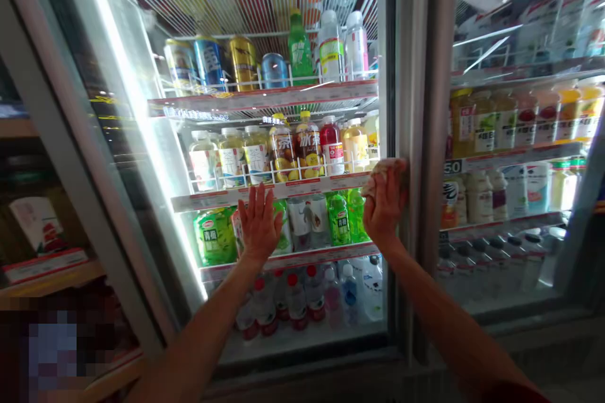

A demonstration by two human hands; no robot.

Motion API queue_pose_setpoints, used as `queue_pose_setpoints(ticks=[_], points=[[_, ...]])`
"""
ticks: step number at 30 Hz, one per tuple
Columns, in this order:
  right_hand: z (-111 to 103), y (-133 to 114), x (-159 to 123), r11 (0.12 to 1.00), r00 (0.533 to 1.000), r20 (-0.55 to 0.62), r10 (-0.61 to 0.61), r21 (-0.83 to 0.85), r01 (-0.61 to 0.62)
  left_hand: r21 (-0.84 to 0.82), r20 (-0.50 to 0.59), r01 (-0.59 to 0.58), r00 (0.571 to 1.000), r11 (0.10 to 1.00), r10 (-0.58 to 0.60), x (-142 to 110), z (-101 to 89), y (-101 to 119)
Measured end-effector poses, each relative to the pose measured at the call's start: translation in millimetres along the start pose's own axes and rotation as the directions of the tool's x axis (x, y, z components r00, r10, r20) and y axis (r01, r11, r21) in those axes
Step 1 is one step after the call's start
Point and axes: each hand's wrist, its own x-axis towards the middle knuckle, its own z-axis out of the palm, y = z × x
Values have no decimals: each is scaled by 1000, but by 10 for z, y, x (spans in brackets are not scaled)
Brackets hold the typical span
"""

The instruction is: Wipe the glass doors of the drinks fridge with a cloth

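I stand before a lit drinks cooler with glass doors. My left hand [258,225] lies flat on the left glass door [331,302], fingers stretched upward, holding nothing. My right hand [385,201] presses a crumpled pale cloth [384,170] against the right edge of that door, beside the grey door frame [411,75]. Behind the glass at hand height stand green bottles [215,236] and, one shelf higher, yellow and brown tea bottles [283,151].
Cans and bottles [246,63] fill the top shelf and red-capped bottles [293,299] the bottom one. A second glass door [515,138] on the right shows more bottled drinks. A wooden shelf [47,264] with boxed goods stands to the left.
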Motion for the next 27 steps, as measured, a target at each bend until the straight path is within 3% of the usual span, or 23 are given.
queue_pose_setpoints(ticks=[2, 5, 6, 9, 11, 14, 15, 17, 19, 21, 23, 25, 27], points=[[4, -99, -59, 996, 993, 75, -87, 33, 85, -28, 5, 16, 1000, 999, -16, -7, 6, 8], [-33, -223, -154, 940, 912, 234, -338, 128, 316, -22, 8, 11, 1000, 1000, -10, -12, 5, 6], [-54, -199, -160, 933, 903, 240, -357, 127, 335, -8, 8, 3, 1000, 1000, -3, -12, 4, 3], [-104, 40, -124, 986, 979, 116, -169, 23, 167, 10, 11, -9, 1000, 1000, 9, -7, 4, -8], [-109, 158, -146, 999, 998, 40, -42, -11, 42, 3, 14, -3, 1000, 1000, 3, -5, 9, -8], [-94, -4, -334, 996, 993, 77, -92, 16, 91, -5, 10, 8, 1000, 1000, -8, -22, 14, 14], [-89, -128, -414, 986, 977, 131, -166, 49, 161, -6, 12, 6, 1000, 1000, -5, -39, 11, 28], [-82, -366, -527, 930, 895, 261, -361, 171, 325, -5, 32, -12, 999, 1000, 12, -88, 0, 60], [-72, -459, -521, 889, 832, 322, -452, 246, 387, -3, 64, -44, 997, 999, 44, -147, -16, 85], [-50, -364, -406, 928, 893, 264, -364, 184, 324, 5, 82, -74, 994, 997, 74, -195, -26, 95], [-16, -183, -265, 984, 977, 128, -171, 62, 164, 16, 75, -89, 993, 996, 87, -221, -25, 92], [16, -74, -197, 999, 999, 20, -33, -1, 33, 29, 61, -94, 994, 995, 92, -228, -15, 85], [28, -119, -244, 1000, 999, 30, -19, -1, 19, 41, 49, -97, 994, 994, 95, -225, -7, 80]])
